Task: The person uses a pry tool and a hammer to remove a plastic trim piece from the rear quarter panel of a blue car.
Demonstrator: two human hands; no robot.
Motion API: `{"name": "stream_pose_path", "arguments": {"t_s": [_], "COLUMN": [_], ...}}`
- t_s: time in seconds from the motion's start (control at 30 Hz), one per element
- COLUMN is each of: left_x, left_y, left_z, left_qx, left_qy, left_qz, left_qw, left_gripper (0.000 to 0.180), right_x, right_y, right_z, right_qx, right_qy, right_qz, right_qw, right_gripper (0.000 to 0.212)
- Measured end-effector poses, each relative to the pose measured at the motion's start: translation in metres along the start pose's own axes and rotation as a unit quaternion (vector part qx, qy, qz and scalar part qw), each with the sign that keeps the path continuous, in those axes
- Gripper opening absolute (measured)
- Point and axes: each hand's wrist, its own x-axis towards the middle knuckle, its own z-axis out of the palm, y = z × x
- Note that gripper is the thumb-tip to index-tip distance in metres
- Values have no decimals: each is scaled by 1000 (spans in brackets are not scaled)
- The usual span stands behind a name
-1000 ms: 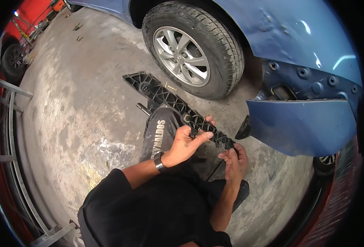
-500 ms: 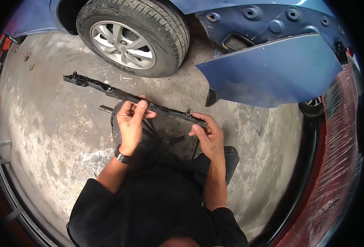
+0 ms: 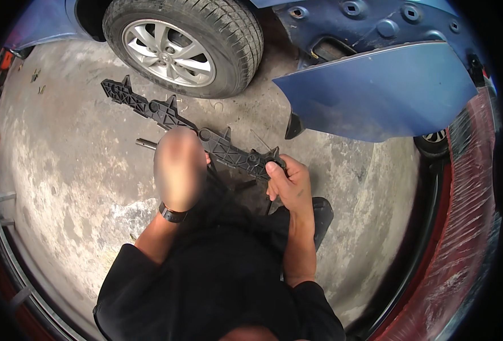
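Note:
A long black plastic bracket [image 3: 237, 156], ribbed in a lattice with several upright tabs, slants across in front of me. It runs from the upper left down to the right, its broad face toward me. At its right end my right hand [image 3: 290, 181] grips it, thumb on the near face and fingers behind. My left hand [image 3: 179, 170], with a dark band at the wrist, lies over the bracket's middle. It is mostly blurred, but a fingertip shows at the bracket's edge, closed on it.
A car wheel [image 3: 169, 54] stands beyond the bracket. To its right is a loose-hanging blue body panel [image 3: 376, 94]. Small pieces [image 3: 35, 75] lie on the concrete floor [image 3: 81, 170]. A metal rod end [image 3: 145, 143] shows beside my left hand. Scuffed red bodywork [image 3: 462, 227] borders the right.
The bracket has been turned from its narrow edge to its broad ribbed face. Its left end sits slightly farther right and higher. Both hands stay near the same places on it.

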Motion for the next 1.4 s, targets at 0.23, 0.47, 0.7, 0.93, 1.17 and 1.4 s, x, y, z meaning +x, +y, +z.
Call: {"name": "stream_pose_path", "arguments": {"t_s": [0.23, 0.47, 0.7, 0.93, 1.17, 1.4], "left_x": [-1, 0, -7, -15, -19, 18], "left_y": [1, -1, -4, -7, 2, -8], "left_z": [0, -7, -4, -1, 27, 66], "left_qx": [-6, -15, 87, 156, 354, 335], "left_qy": [5, 11, -3, -91, -363, -397], "left_qz": [-8, -33, 17, 32, 200, 161], "left_qw": [1000, 999, 996, 983, 838, 839], "left_gripper": [25, 27, 22, 20, 18, 21], "right_x": [2, 1, 2, -4, -20, -31], "right_y": [-7, -8, 0, 25, 39, 73], "right_z": [4, 14, 17, 14, 25, 9], "right_qx": [59, 89, -195, -500, -323, -26], "right_qy": [-13, -38, 29, 202, 145, 193], "right_qz": [18, -16, -63, -291, -226, -33], "right_qw": [998, 995, 978, 790, 907, 980], "right_gripper": [22, 18, 38, 61, 51, 17]}}
